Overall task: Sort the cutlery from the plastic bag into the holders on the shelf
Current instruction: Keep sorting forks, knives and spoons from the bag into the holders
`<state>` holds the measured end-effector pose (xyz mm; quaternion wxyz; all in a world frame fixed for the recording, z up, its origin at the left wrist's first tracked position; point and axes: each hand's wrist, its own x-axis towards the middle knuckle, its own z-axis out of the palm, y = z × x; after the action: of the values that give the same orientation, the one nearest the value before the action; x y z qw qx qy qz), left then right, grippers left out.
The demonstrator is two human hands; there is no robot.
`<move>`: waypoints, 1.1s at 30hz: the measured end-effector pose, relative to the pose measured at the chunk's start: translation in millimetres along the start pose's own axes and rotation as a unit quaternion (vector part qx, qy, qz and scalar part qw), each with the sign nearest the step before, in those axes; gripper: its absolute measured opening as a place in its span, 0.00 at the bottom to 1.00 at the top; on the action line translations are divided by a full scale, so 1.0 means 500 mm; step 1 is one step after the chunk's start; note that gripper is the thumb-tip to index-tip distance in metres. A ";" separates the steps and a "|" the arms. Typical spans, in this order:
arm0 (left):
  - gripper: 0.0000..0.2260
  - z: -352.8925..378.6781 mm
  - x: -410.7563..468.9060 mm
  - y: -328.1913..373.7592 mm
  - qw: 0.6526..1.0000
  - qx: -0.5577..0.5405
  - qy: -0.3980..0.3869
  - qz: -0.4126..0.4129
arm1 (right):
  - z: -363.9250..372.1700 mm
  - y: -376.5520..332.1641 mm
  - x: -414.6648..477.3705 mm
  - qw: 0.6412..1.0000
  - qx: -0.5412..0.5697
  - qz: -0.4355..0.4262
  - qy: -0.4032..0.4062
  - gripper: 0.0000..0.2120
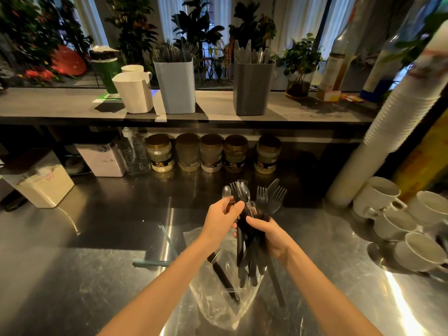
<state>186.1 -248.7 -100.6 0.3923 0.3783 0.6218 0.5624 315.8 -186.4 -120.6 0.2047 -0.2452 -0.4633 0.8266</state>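
Here, a bundle of black cutlery [253, 251] stands nearly upright above the steel counter [97, 275], its long axis running from 6 to 12 o'clock: handles hang down toward 6, while fork tines, spoon bowls and one knife tip fan out toward 12 and 1. The right hand [271, 235] wraps the bundle from its 3 o'clock side, fingers curled round the middle of the handles, so most of the length shows above and below the grip. The left hand [220, 219] comes in from 9 o'clock and pinches pieces near the top, just under the heads; which piece it holds cannot be told. Directly below, at 6 o'clock, a clear plastic bag [218, 304] lies crumpled on the counter with the handle ends dipping into it and a loose black piece [221, 272] lying slanted inside. On the shelf [303, 110] beyond, a white holder [134, 93] stands at 10 o'clock, a blue holder [175, 86] at 11 and a grey holder [252, 88] at 12, the last two already bristling with cutlery.
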 end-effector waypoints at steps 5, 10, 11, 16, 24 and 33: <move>0.04 -0.007 0.005 -0.005 1.000 -0.021 -0.009 -0.012 | 0.003 0.000 -0.002 1.000 0.014 0.007 -0.016 0.17; 0.07 -0.026 0.013 0.003 0.985 -0.042 -0.123 -0.111 | -0.001 0.012 0.004 0.998 0.053 -0.003 -0.029 0.21; 0.07 -0.029 0.014 0.004 0.980 -0.067 -0.141 -0.123 | 0.000 0.015 0.004 0.997 0.062 -0.008 -0.034 0.21; 0.05 -0.021 0.016 0.000 0.977 -0.128 -0.113 -0.127 | 0.011 0.027 0.012 0.993 0.100 -0.010 0.057 0.16; 0.03 -0.017 0.014 -0.017 0.991 -0.090 0.021 -0.101 | 0.032 0.025 0.008 0.992 0.011 -0.037 0.119 0.09; 0.14 -0.021 0.022 -0.025 0.985 -0.108 0.057 -0.120 | 0.030 0.021 0.019 0.982 0.055 -0.007 0.182 0.07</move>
<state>171.6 -243.7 -113.0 0.4596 0.2233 0.6196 0.5957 298.4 -196.3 -125.0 0.3047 -0.3769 -0.3742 0.7907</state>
